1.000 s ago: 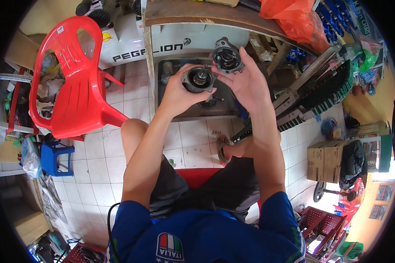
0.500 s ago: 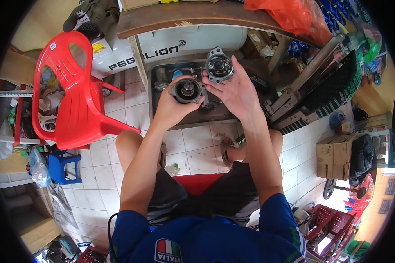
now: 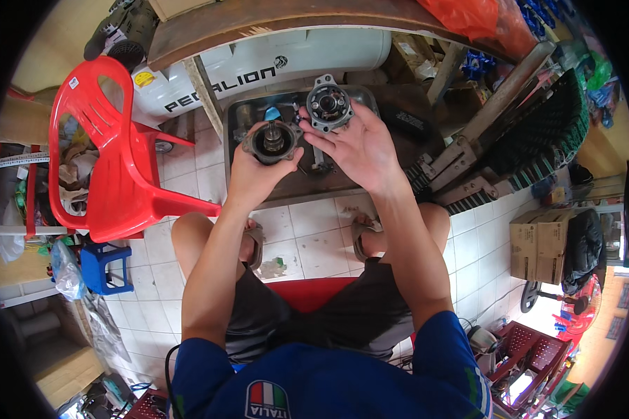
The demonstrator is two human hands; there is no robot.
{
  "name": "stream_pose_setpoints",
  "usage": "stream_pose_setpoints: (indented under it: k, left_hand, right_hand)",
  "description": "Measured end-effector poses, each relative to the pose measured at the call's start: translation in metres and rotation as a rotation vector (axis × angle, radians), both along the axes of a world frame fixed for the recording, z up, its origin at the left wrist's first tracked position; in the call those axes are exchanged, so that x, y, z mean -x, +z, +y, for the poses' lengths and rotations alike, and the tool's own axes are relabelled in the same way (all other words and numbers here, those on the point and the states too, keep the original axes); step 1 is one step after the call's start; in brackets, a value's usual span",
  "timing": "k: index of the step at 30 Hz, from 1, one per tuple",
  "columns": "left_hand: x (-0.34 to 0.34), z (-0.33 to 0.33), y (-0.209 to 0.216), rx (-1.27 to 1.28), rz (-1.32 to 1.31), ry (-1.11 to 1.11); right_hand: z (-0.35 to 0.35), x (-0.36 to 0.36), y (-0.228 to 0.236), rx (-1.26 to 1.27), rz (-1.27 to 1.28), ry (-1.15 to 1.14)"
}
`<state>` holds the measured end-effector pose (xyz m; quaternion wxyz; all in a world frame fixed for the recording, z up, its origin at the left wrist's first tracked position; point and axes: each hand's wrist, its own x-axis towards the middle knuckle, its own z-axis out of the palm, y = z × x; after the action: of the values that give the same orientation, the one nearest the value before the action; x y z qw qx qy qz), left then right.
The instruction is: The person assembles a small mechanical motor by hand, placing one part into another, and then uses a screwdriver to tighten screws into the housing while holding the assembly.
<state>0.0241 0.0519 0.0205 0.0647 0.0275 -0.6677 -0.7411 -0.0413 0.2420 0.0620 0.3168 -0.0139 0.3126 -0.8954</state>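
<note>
My left hand (image 3: pixel 250 180) is wrapped round a cup-shaped metal housing (image 3: pixel 286 151), its open mouth turned up. A ridged metal shaft (image 3: pixel 273 137) stands inside it. To the right and a little farther off, my right hand (image 3: pixel 367 153), palm up, holds a round metal housing cover (image 3: pixel 328 105) with bolt ears on its rim. Its inner side, with small dark and shiny parts, faces me. Thumb and fingers of my right hand are partly hidden behind the cover. The two parts are close together but apart, over a dark metal tray (image 3: pixel 307 184).
A blue piece (image 3: pixel 272 114) and small metal parts lie in the tray. Behind it are a white tank (image 3: pixel 307 59) and a wooden bench (image 3: pixel 286 19). A red plastic chair (image 3: pixel 115 185) stands left; dark green-edged racks (image 3: pixel 538 146) lean at right, above cardboard boxes (image 3: pixel 538 244).
Both hands have shifted left with their parts, and the left housing now shows more of its shaft. The whole view has also moved slightly.
</note>
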Motion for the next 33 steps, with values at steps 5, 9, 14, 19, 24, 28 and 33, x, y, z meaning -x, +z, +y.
stream_pose_setpoints:
  k: [5,9,14,19,24,28,33]
  left_hand:
    - [-0.003,0.002,-0.001,0.027,0.053,0.008]
    - [-0.007,0.008,0.016,0.225,0.246,0.044]
    - [-0.008,0.003,0.011,0.274,0.373,0.029]
    - [-0.001,-0.003,0.013,0.384,0.538,-0.011]
    - [-0.003,-0.002,0.018,0.417,0.505,0.016]
    - [-0.004,-0.004,0.02,0.409,0.446,0.005]
    - [-0.003,0.0,0.017,0.092,0.146,0.02]
  right_hand:
    - [-0.003,-0.001,0.001,0.047,-0.01,-0.017]
    - [0.001,0.0,0.001,0.068,-0.006,-0.006]
    - [0.0,0.0,0.001,0.075,0.035,0.023]
    - [-0.002,-0.001,0.002,0.048,0.033,0.011]
    - [0.004,0.003,-0.004,0.1,0.007,0.03]
    - [0.003,0.004,-0.006,0.101,0.001,0.021]
    - [0.003,0.005,-0.007,0.08,0.022,0.046]
